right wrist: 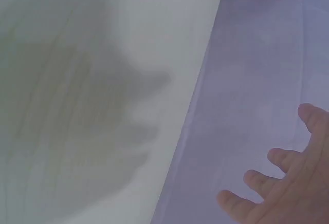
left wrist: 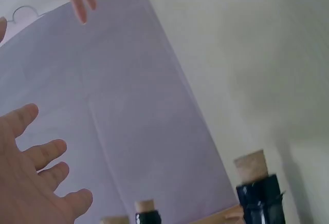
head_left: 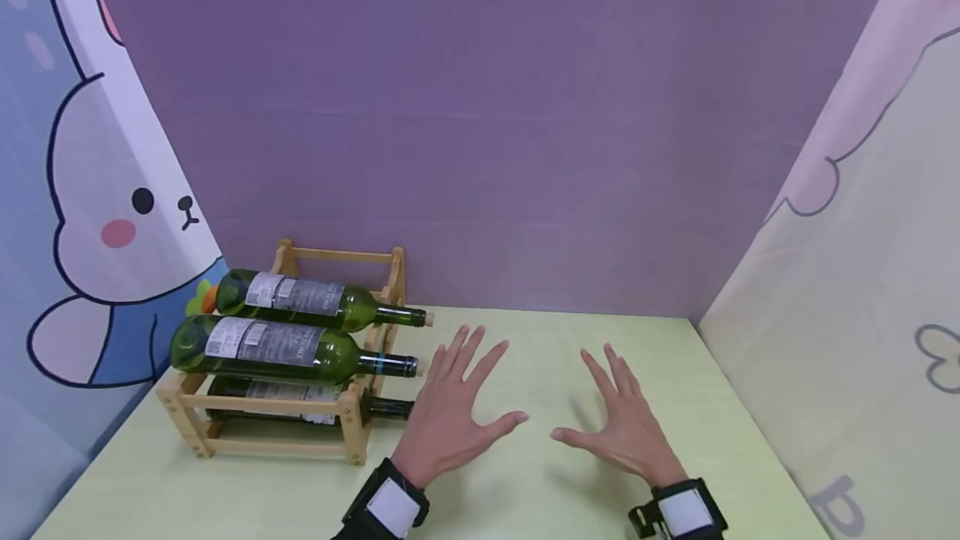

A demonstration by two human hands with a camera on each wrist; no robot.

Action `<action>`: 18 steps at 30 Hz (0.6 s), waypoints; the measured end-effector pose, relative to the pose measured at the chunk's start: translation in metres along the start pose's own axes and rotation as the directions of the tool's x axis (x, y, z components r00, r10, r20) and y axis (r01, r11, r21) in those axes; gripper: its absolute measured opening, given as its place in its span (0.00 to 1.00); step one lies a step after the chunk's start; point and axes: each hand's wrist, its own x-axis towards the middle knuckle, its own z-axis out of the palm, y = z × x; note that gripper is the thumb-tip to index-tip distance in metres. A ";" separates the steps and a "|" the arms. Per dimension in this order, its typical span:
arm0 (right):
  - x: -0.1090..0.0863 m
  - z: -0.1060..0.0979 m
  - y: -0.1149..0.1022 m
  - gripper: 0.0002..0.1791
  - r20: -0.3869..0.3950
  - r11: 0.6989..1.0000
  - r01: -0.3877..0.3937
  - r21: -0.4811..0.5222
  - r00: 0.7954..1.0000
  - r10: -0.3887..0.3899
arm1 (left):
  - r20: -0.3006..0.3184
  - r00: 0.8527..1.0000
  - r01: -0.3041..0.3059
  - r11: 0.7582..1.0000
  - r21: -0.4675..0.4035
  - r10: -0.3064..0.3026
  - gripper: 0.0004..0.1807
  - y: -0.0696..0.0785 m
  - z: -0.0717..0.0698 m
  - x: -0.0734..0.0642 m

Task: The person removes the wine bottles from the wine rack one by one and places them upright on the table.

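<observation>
Both hands hover over the pale table with fingers spread and nothing in them. The left hand (head_left: 450, 411) is just right of a wooden wine rack (head_left: 281, 448) and overlaps the neck end of its lowest bottle. To its right, the right hand (head_left: 622, 423) has its thumb pointing toward the left one. Three green wine bottles lie on their sides in the rack: a back upper bottle (head_left: 288, 297), a front upper bottle (head_left: 262, 348) and a lower bottle (head_left: 300, 394). Their necks point right. In the left wrist view, a corked bottle neck (left wrist: 262, 203) shows below the left fingers (left wrist: 46, 154).
The pale table (head_left: 540, 507) ends at a purple backdrop (head_left: 525, 148). Patterned cloth walls stand on both sides, with a cartoon rabbit (head_left: 127, 190) on the left one. A small orange and green shape (head_left: 201, 298) shows behind the bottles' bases.
</observation>
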 end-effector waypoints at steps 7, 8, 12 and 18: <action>0.001 -0.004 -0.015 0.66 -0.013 0.999 0.011 0.052 1.000 -0.010 | -0.084 0.996 0.007 1.000 -0.002 -0.007 0.46 -0.008 -0.022 -0.008; 0.001 -0.004 -0.017 0.66 -0.013 0.998 0.012 0.058 1.000 -0.012 | -0.092 0.996 0.009 1.000 -0.001 -0.009 0.46 -0.009 -0.025 -0.009; 0.003 -0.004 -0.024 0.66 -0.013 0.997 0.016 0.080 1.000 -0.015 | -0.117 0.993 0.014 1.000 0.012 -0.013 0.46 -0.015 -0.037 -0.014; 0.006 0.000 -0.032 0.65 -0.016 0.995 0.025 0.098 1.000 -0.023 | -0.152 0.988 0.028 0.999 0.016 -0.025 0.45 -0.027 -0.051 -0.022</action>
